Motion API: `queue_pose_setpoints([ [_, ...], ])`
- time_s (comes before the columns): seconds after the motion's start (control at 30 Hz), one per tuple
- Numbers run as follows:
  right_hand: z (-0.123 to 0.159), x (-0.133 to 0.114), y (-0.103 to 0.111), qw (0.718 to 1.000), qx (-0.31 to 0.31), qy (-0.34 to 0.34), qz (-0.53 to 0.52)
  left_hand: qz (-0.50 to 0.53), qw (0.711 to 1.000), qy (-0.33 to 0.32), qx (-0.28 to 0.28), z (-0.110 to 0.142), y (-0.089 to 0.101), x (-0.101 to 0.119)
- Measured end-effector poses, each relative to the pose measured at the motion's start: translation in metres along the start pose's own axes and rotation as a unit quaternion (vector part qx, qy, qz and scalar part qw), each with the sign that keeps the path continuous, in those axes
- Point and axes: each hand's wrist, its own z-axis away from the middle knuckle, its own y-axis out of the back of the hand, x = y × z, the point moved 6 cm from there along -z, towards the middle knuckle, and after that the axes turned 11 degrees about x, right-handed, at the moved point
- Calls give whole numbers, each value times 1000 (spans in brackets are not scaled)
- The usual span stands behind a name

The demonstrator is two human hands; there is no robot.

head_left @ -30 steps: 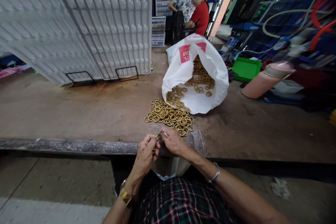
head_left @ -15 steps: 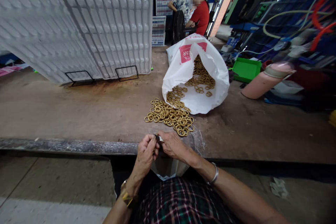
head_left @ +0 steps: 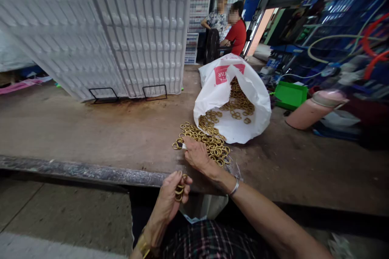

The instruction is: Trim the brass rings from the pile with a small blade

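Observation:
Several brass-coloured rings (head_left: 179, 191) lie in the curled fingers of my left hand (head_left: 172, 194), just over the table's front edge. My right hand (head_left: 197, 154) reaches onto a pile of the same rings (head_left: 217, 145) and is closed around a small dark tool with a white part (head_left: 183, 145); its exact kind does not show. The tool's tip is at a ring on the pile's left side. Behind the pile, a white plastic bag (head_left: 209, 97) lies on its side with its mouth open, more rings inside.
Tall ribbed white plastic trays (head_left: 146, 28) lean in black wire stands (head_left: 154, 92) at the back left. A green tray (head_left: 291, 95) and a pink bottle (head_left: 313, 111) are at the right. Two people (head_left: 237, 34) are beyond the table (head_left: 91, 129). Below my hands is a greyish container (head_left: 206, 206).
My hands have parted. The right moved forward to the pile with the tool, while the left stayed near the edge and now shows rings in its fingers. The view tilted slightly up.

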Motion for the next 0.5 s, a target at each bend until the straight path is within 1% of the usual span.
queue_pose_setpoints([
  [0.1,-16,-6,-4,1000,-4,11,22,31,999,16,10,-2,5,1],
  [0.2,-24,-11,-13,999,-29,32,31,68,997,37,-7,-2,7,2],
  [0.3,-25,-11,-21,998,-50,36,35,107,993,51,-26,-3,9,2],
  [0.37,-25,-9,-23,998,-47,33,29,133,989,59,-21,-6,12,1],
  [0.5,-22,-2,-20,1000,-9,27,3,152,987,61,4,-11,18,0],
])
